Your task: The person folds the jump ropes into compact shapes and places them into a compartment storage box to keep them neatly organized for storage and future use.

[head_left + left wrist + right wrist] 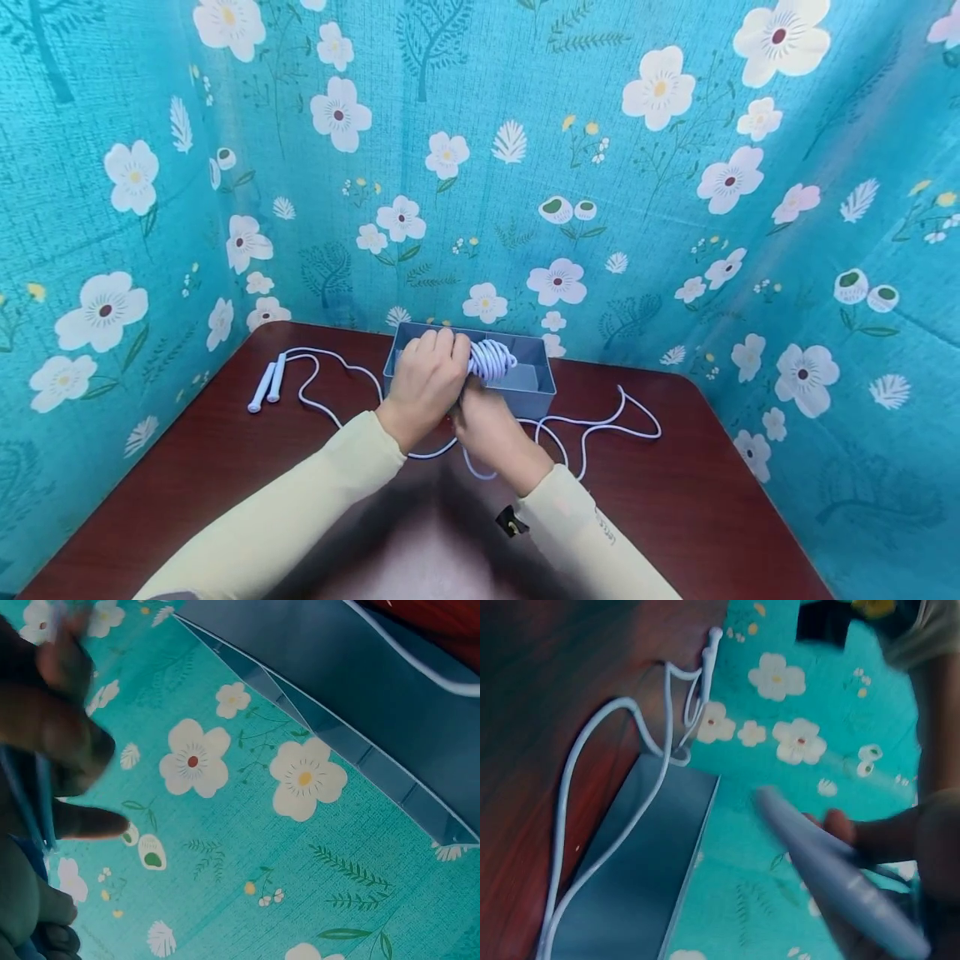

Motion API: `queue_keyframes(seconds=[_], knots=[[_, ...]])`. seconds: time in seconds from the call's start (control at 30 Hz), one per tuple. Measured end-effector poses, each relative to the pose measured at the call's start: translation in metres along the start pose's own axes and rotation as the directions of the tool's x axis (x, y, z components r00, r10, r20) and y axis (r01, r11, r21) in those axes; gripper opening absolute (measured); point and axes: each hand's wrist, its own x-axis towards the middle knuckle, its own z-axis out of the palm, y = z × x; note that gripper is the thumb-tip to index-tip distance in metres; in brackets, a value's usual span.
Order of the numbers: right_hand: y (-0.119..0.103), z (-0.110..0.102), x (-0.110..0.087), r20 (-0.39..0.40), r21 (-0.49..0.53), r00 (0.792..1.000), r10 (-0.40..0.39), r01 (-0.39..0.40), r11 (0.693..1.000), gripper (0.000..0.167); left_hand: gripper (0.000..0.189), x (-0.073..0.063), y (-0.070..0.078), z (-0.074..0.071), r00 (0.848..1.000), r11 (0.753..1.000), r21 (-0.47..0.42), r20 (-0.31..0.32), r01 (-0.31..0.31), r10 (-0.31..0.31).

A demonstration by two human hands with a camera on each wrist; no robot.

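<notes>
A pale lilac jump rope [491,360], wound into a tight bundle of coils, is held up in front of the grey box. My left hand [435,375] grips the bundle from the left with fingers curled over it. Just below, my right hand [487,421] is closed at the bundle's underside, close against the left. A blurred pale jump rope handle [840,877] sticks out beside the fingers in the right wrist view. In the left wrist view the curled fingers [52,735] are dark and blurred, with a thin strand of rope among them.
An open grey box [532,404] with a divider stands behind the hands, against the flowered cloth. Another jump rope lies loose on the dark red table, its two handles [261,387] at the left and its cord [637,433] looping to the right.
</notes>
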Motion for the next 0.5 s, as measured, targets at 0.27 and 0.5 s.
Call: queue_keyframes(seconds=[0.27, 0.5], knots=[[-0.02, -0.028, -0.004, 0.231, -0.082, 0.968, 0.096, -0.08, 0.993, 0.028, 0.018, -0.005, -0.006, 0.017, 0.994, 0.996, 0.087, 0.109, 0.009, -0.018], [-0.023, -0.065, 0.0, 0.177, -0.16, 0.981, -0.084, 0.113, 0.981, 0.005, 0.01, -0.012, -0.009, 0.033, 0.99, 0.996, 0.091, 0.142, -0.014, 0.001]])
